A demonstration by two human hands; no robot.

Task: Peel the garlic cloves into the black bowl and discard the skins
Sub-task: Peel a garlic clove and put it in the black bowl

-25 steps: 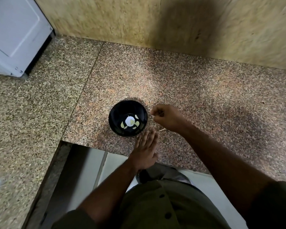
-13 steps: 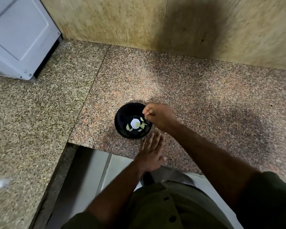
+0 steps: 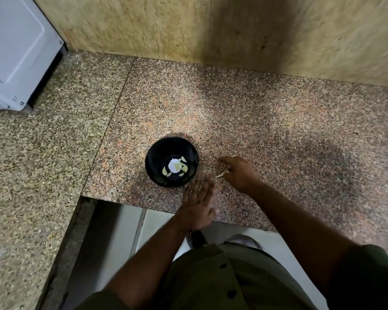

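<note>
The black bowl stands on the granite counter near its front edge, with several peeled garlic cloves lying around a white glare spot in its bottom. My right hand is down on the counter just right of the bowl, fingers stretched out and slightly blurred. A thin pale strip of garlic skin lies at its fingertips, and whether they grip it is unclear. My left hand rests flat, palm down, at the counter's front edge below the bowl and holds nothing.
The reddish granite slab runs back to a beige stone wall. A lighter granite counter adjoins on the left, bearing a white appliance at the far corner. Below the front edge are pale floor tiles.
My right hand went from the counter to over the bowl while pinching something small, then came back to the counter right of the bowl with fingers spread. The left hand stayed flat.
</note>
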